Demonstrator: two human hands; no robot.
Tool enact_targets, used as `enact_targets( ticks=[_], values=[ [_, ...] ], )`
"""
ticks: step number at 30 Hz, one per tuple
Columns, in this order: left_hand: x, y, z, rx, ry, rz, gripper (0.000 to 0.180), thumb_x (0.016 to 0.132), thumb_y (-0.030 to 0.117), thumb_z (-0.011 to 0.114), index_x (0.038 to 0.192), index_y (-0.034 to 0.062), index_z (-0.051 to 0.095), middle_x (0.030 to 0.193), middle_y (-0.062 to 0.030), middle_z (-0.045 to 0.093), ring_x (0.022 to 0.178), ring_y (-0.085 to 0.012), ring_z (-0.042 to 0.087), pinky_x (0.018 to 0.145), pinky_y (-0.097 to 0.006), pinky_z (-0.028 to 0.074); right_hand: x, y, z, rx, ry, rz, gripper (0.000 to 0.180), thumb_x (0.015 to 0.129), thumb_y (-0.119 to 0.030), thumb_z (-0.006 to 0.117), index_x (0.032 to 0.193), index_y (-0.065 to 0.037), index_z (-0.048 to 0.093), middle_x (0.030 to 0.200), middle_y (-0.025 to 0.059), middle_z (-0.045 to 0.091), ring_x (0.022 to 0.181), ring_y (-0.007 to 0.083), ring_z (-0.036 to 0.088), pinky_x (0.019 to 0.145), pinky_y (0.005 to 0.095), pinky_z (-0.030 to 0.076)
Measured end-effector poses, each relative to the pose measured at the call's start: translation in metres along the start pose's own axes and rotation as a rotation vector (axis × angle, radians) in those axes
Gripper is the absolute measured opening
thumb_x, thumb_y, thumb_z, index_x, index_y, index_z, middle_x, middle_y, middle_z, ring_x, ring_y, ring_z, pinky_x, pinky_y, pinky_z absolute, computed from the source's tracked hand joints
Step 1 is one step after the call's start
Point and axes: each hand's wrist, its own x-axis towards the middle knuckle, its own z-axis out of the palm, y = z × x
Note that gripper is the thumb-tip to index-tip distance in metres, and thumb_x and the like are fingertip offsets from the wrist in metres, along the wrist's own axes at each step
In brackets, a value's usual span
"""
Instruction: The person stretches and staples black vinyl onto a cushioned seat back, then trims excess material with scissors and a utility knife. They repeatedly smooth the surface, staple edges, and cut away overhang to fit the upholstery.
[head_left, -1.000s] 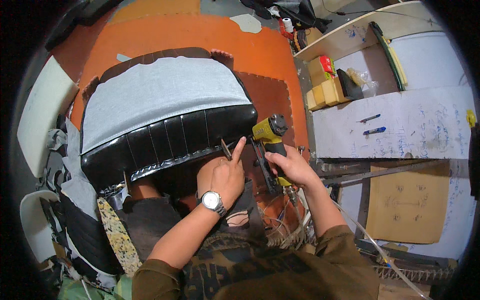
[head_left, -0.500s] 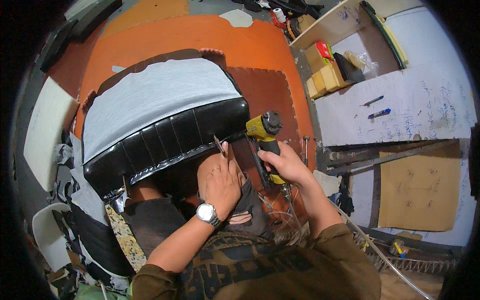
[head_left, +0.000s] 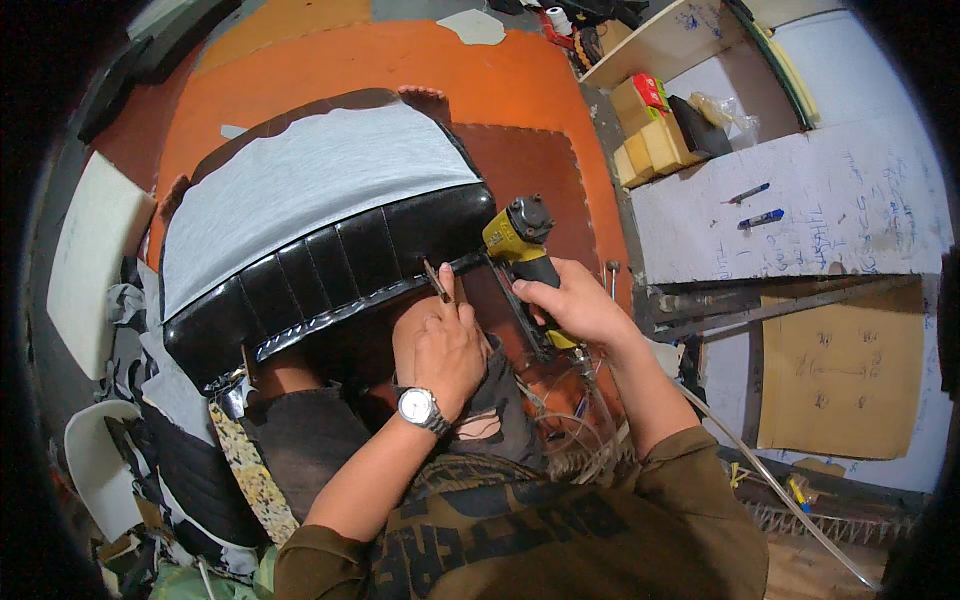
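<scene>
A long padded seat part (head_left: 440,220) in shiny black vinyl with stitched ribs lies across my legs, a grey fabric piece (head_left: 320,165) covering its far side. My right hand (head_left: 575,300) is wrapped round the handle of a yellow and black air staple gun (head_left: 515,240), its nose beside the right end of the seat part. At the near vinyl edge, my left hand (head_left: 447,345) is mostly curled, its index finger raised alongside a narrow metal piece (head_left: 436,280). What its curled fingers grip is hidden. A similar metal tab (head_left: 249,368) stands near the left end.
An air hose (head_left: 770,485) runs off at the lower right. Foam blocks (head_left: 655,150), a marker (head_left: 762,219) and a cardboard sheet (head_left: 840,370) lie on the right. White foam (head_left: 95,265) and fabric scraps (head_left: 180,480) are at the left. Orange matting (head_left: 330,75) covers the floor.
The staple gun has shifted slightly up and left in my right hand, nearer the seat part's end. My left hand's fingers have curled more, with the index finger standing out.
</scene>
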Motion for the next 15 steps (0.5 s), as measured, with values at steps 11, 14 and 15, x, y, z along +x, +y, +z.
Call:
enact_targets(
  ticks=[11,14,15],
  values=[
    [-0.007,-0.006,0.000,-0.019,-0.002,0.029,0.050,0.097,0.024,0.068,0.135,-0.0081,0.061,0.175,-0.0342,0.021,0.108,-0.0447,0.068,0.089,-0.053,0.060,0.012,-0.027,0.007,-0.191,-0.077,0.034,0.033,0.098,-0.033,0.071,0.096,0.001,0.068,0.074,0.0050,0.066,0.067,0.0157,0.062,0.064,0.0354,0.049],
    [-0.023,-0.012,0.001,-0.042,0.075,0.082,0.052,0.098,0.025,0.068,0.140,-0.0050,0.060,0.171,-0.0353,0.028,0.112,-0.0445,0.066,0.093,-0.053,0.058,0.009,-0.031,0.006,-0.171,-0.089,0.040,0.031,0.099,-0.031,0.070,0.099,0.000,0.067,0.075,0.0035,0.064,0.068,0.0135,0.060,0.065,0.0340,0.048],
    [-0.025,-0.013,0.002,-0.066,0.021,0.072,0.052,0.099,0.025,0.068,0.141,-0.0038,0.060,0.170,-0.0357,0.030,0.113,-0.0442,0.066,0.094,-0.052,0.058,0.008,-0.032,0.006,-0.156,-0.094,0.043,0.029,0.100,-0.030,0.070,0.100,-0.001,0.066,0.075,0.0028,0.063,0.068,0.0125,0.060,0.065,0.0333,0.048]
  ],
)
